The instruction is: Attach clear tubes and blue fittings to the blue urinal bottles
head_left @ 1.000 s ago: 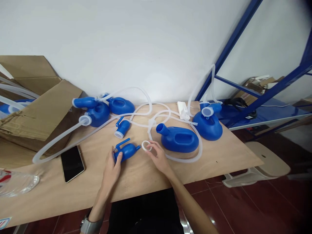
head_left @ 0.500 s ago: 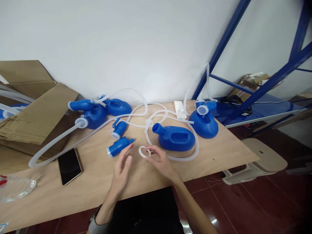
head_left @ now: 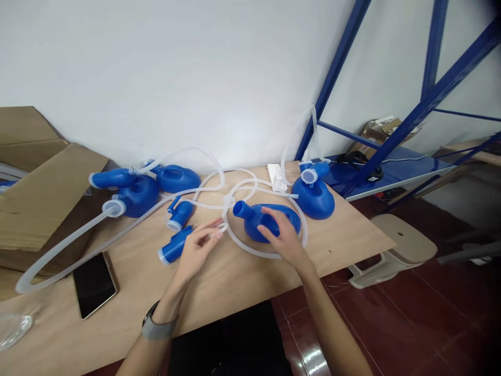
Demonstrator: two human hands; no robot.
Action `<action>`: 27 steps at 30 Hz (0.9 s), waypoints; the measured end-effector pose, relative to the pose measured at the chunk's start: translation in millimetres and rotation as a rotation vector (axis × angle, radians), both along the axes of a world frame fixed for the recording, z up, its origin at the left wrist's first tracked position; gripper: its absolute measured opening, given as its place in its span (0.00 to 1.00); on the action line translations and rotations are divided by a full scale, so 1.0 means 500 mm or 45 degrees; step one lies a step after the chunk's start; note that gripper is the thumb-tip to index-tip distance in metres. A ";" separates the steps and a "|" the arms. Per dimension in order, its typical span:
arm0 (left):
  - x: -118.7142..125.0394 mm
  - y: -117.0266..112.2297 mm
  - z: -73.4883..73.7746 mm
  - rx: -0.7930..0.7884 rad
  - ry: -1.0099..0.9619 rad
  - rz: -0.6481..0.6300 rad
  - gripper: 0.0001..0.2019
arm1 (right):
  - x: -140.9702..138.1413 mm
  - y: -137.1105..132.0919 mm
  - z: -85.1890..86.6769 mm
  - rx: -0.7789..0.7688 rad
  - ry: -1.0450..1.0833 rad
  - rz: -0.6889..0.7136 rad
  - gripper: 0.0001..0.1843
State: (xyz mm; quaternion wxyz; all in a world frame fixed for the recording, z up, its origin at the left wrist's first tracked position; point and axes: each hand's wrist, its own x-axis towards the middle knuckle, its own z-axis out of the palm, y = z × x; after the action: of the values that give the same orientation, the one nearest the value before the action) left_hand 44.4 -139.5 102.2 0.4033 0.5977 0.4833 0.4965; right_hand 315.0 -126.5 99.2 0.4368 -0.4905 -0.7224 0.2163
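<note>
A black phone (head_left: 94,284) lies face up on the plywood table (head_left: 242,277), just beside a cardboard carton (head_left: 43,193) at the left end. To the right stands a blue steel rack (head_left: 430,104) with a glossy blue shelf (head_left: 391,169) — and a beige stool (head_left: 403,240) sits on the dark red tile floor (head_left: 410,318).

Glossy blue plastic urinal (head_left: 250,225), translucent white tubing (head_left: 250,249), tan plywood tabletop (head_left: 352,245).

The left hand (head_left: 198,245) and right hand (head_left: 284,235) are bare; a grey mesh-band watch (head_left: 158,329) with a dark face circles the left wrist (head_left: 168,308); a black top (head_left: 230,339) covers the body.
</note>
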 end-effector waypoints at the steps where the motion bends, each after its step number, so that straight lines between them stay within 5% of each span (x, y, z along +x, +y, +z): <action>1: 0.007 0.023 -0.004 0.015 -0.031 0.051 0.14 | 0.025 0.020 -0.008 0.116 -0.167 -0.147 0.27; 4: 0.042 0.089 -0.022 0.073 -0.091 0.123 0.15 | 0.080 0.072 -0.054 0.234 -0.528 -0.401 0.33; 9: 0.101 0.147 -0.045 0.127 -0.061 -0.002 0.13 | 0.095 0.098 -0.115 0.251 -0.585 -0.400 0.32; 19: 0.072 0.162 -0.030 0.234 0.217 -0.099 0.14 | 0.071 0.084 -0.108 0.207 -0.535 -0.423 0.32; 24: 0.068 0.179 -0.017 0.312 0.434 -0.213 0.30 | 0.054 0.084 -0.109 0.225 -0.538 -0.383 0.33; 27: 0.077 0.182 -0.014 0.346 0.532 -0.385 0.18 | 0.039 0.084 -0.112 0.241 -0.533 -0.392 0.31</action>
State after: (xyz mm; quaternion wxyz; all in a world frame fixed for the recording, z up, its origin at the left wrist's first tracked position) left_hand 82.9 -48.8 95.0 0.2808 0.8008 0.3904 0.3569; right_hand 334.7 -84.7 43.1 0.3496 -0.5856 -0.7308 -0.0270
